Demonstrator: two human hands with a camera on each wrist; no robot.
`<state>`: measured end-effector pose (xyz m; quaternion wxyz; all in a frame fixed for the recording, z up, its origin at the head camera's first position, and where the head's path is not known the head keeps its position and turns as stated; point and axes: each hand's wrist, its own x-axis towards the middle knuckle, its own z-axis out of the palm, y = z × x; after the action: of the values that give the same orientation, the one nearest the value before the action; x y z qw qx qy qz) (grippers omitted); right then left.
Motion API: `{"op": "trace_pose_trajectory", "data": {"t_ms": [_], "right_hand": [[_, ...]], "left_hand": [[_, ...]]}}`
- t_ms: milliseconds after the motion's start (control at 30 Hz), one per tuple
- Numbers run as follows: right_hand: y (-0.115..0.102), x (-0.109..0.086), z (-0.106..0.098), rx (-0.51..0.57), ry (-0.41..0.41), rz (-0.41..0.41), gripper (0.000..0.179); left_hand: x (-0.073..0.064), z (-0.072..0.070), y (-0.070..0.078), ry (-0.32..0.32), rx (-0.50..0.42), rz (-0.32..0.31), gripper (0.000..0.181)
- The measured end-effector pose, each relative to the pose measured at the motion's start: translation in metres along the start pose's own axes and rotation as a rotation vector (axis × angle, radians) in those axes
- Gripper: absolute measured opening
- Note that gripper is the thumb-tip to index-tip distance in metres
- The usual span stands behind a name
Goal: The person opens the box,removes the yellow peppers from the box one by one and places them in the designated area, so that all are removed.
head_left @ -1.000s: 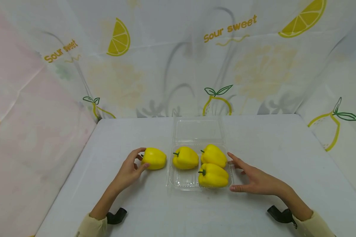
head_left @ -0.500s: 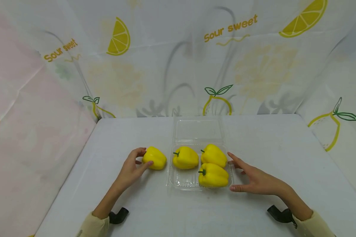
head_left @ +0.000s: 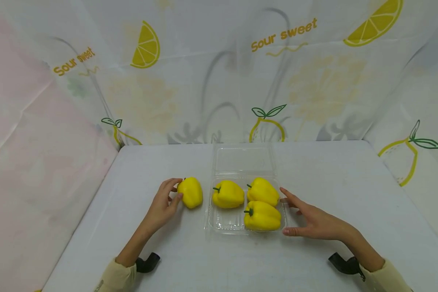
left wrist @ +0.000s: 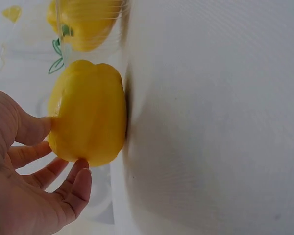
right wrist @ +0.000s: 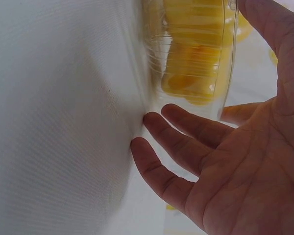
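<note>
A yellow bell pepper (head_left: pixel 190 193) lies on the white table, left of a clear plastic clamshell box (head_left: pixel 223 222). My left hand (head_left: pixel 162 206) holds it at its left end; in the left wrist view the thumb touches one side of the pepper (left wrist: pixel 90 115) and curled fingertips touch its lower end. Inside the box are three more yellow bell peppers, one at back left (head_left: pixel 228 194), one at back right (head_left: pixel 263 191) and one at front right (head_left: pixel 263 216). My right hand (head_left: pixel 314 222), fingers spread, rests against the box's right side, gripping nothing.
Folded back behind the box is its clear lid (head_left: pixel 244 160). Black curved wrist mounts (head_left: pixel 148 263) sit by both sleeves. A lemon-printed cloth (head_left: pixel 190 81) hangs behind the table and along its sides.
The loose pepper has been turned on the table by my left hand, its stem end swinging toward the back. My right hand and the box have stayed put.
</note>
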<state>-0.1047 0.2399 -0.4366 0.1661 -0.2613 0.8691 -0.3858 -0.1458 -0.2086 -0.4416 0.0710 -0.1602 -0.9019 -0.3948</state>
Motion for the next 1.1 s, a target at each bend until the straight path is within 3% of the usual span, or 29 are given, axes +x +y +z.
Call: {"op": "trace_pose_trajectory", "data": {"t_ms": [367,700,1100], "right_hand": [[-0.001,0.001,0.0,-0.015,0.002,0.001,0.104],[0.001,0.001,0.0,-0.007,-0.004,-0.006,0.104],[0.0,0.0,-0.001,0.005,-0.007,-0.004,0.104]], "left_hand": [[0.002,0.001,0.003,0.034,0.001,0.045,0.04],[0.001,0.0,0.006,0.059,-0.027,0.035,0.04],[-0.006,0.003,0.023,0.125,0.06,0.098,0.042]]}}
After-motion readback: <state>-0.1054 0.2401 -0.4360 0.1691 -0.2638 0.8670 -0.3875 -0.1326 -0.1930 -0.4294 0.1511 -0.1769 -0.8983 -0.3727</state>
